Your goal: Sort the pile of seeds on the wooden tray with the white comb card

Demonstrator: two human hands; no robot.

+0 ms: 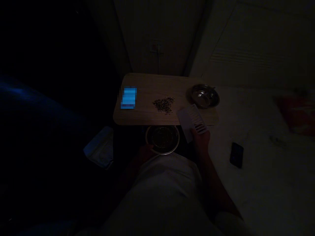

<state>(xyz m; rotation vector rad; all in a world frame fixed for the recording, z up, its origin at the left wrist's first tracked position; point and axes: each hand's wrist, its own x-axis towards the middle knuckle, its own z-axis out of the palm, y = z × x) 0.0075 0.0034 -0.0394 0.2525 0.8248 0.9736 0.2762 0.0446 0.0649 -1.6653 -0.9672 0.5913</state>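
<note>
The scene is very dark. My right hand (201,139) grips a white card-like sheet with dark stripes (192,122) at the near right edge of a small wooden table (147,113). My left hand (145,152) holds the rim of a steel bowl (162,139) just below the table's front edge; its fingers are hard to see. A small heap of dark seeds (164,104) lies on the middle of the table. A second steel bowl (205,95) stands at the table's far right corner.
A lit phone screen (129,97) lies on the table's left side. A dark phone (236,154) rests on the pale bedding at right. A pale bag (99,147) lies on the floor at left. A wall and door stand behind.
</note>
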